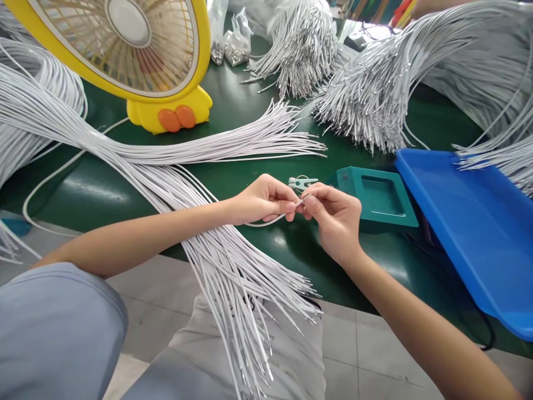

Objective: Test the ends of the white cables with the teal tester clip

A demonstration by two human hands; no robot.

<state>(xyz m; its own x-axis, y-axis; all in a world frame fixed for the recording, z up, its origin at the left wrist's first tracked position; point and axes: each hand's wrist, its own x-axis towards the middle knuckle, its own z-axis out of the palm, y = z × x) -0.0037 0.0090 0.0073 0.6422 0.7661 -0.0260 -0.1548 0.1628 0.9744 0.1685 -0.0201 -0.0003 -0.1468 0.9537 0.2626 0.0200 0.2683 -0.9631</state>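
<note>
My left hand [266, 199] and my right hand [333, 214] meet over the front of the green table [250, 116]. Both pinch the end of one thin white cord [266, 223], which loops below my left fingers. A small pale metal clip [303, 181] sits just above my fingertips, touching or very near my right hand. A thick bundle of white cords [216, 255] runs under my left forearm and hangs over the table's edge onto my lap.
A teal square holder [377, 197] stands right of my hands, beside a blue tray [470, 222]. A yellow desk fan [137, 55] is at the back left. More white cord bundles [375, 94] lie at the back and right, with small plastic bags [233, 44].
</note>
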